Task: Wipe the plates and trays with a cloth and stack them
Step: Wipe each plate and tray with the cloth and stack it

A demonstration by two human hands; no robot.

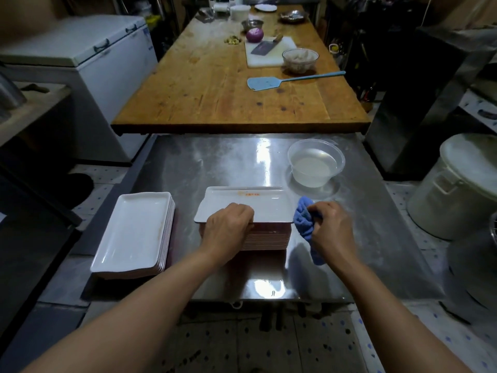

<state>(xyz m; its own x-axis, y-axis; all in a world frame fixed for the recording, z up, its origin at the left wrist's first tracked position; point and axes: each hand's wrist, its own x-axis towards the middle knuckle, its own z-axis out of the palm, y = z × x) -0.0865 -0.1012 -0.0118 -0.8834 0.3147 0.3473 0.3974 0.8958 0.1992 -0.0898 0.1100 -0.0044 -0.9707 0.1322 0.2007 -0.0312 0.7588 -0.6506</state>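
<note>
1. While the steel table [188,168] carries everything for this task, the wooden table [215,84] butts against its far edge with kitchen clutter on it.
2. Done stack [134,232]: white rectangular trays at the steel table's left edge, top one looks clean.
3. Unwiped stack [269,235]: mid-table, close to the near edge. Its top tray [250,205] sits skewed off the pile and shows an orange smear [248,194] along its far rim.
4. Left hand [228,224]: fingers curled over the top tray's near edge, gripping it.
5. Right hand [332,224]: clenched round the blue cloth [305,224], just beside the tray's right end; cloth not yet on the tray.
6. Clear bowl [316,162], toward the far right corner: holds cloudy liquid, about half full.
7. Risks (judgement): skewed tray could slide off the pile if the wipe pushes sideways; the smear may survive a quick pass; a wide right-hand sweep could knock the bowl and spill it.
</note>
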